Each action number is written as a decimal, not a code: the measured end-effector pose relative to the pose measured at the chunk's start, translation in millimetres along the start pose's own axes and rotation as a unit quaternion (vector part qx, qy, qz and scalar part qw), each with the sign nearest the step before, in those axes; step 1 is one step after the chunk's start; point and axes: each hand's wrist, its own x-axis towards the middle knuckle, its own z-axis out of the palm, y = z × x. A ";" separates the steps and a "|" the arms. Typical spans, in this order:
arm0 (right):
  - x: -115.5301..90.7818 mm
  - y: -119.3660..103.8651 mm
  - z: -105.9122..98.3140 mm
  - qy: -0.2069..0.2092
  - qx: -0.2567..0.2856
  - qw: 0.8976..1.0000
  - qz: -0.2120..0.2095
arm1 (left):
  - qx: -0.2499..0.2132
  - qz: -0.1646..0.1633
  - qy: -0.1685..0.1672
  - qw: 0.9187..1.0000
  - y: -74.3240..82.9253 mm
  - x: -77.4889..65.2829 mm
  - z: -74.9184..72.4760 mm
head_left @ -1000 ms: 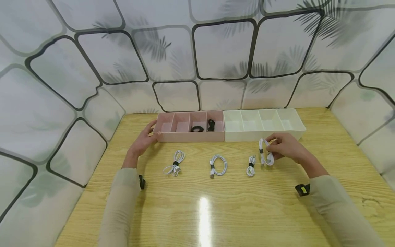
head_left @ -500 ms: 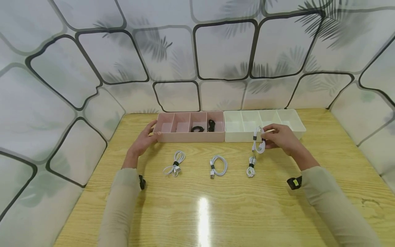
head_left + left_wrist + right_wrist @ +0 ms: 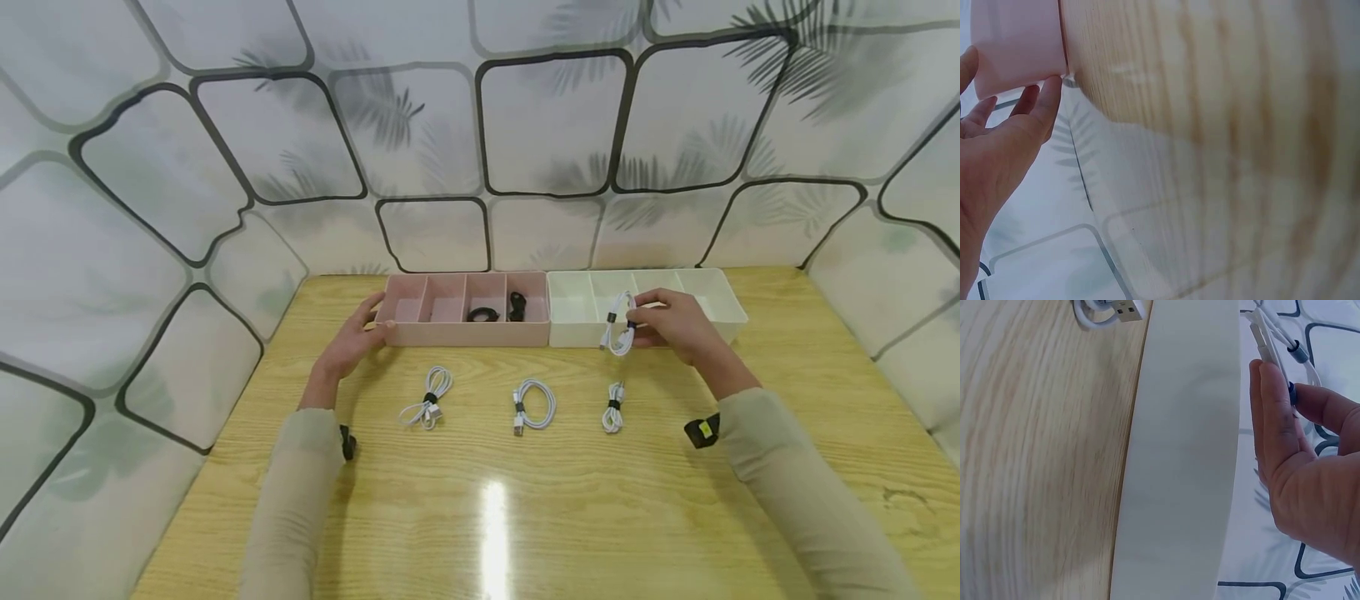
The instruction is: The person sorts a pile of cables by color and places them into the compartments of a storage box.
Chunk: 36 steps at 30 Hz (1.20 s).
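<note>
My right hand (image 3: pixel 671 323) pinches a coiled white USB cable (image 3: pixel 617 327) between thumb and fingers, raised in front of the white divided box (image 3: pixel 579 335). In the right wrist view the coil (image 3: pixel 1272 337) has dark ties, and a fingertip and thumb meet at one of them. My left hand (image 3: pixel 351 340) rests its fingers and thumb against the left end of the pink divided box (image 3: pixel 465 335). In the left wrist view those fairly straight fingers (image 3: pixel 1047 103) touch the pink wall (image 3: pixel 1019 44).
Three white cable bundles lie on the wooden table (image 3: pixel 390 517): a left bundle (image 3: pixel 431 398), a middle coil (image 3: pixel 551 404) and a right bundle (image 3: pixel 612 408). A black coiled cable (image 3: pixel 482 314) and another black item (image 3: pixel 517 306) sit in the pink box's two right compartments.
My right hand has carried the white USB cable up and to the left, from the table in front of the white box to its front edge. My left hand stays at the pink box.
</note>
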 end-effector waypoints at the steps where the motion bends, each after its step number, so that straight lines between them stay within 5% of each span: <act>1: 1.6 -0.5 0.3 0.001 0.001 1.000 0.002 | 0.001 0.000 -0.001 1.000 0.3 -0.1 0.2; 10: 16.8 -7.7 3.9 0.018 0.070 0.997 0.009 | -0.009 -0.012 -0.007 1.000 25.4 -10.2 4.0; 21: 35.7 -15.0 8.5 0.041 0.112 0.992 0.029 | -0.002 -0.006 -0.002 1.000 -1.1 -0.6 -0.3; 36: 51.0 -21.3 25.0 0.041 0.101 0.994 0.022 | 0.000 -0.003 0.002 1.000 0.7 -0.7 -0.3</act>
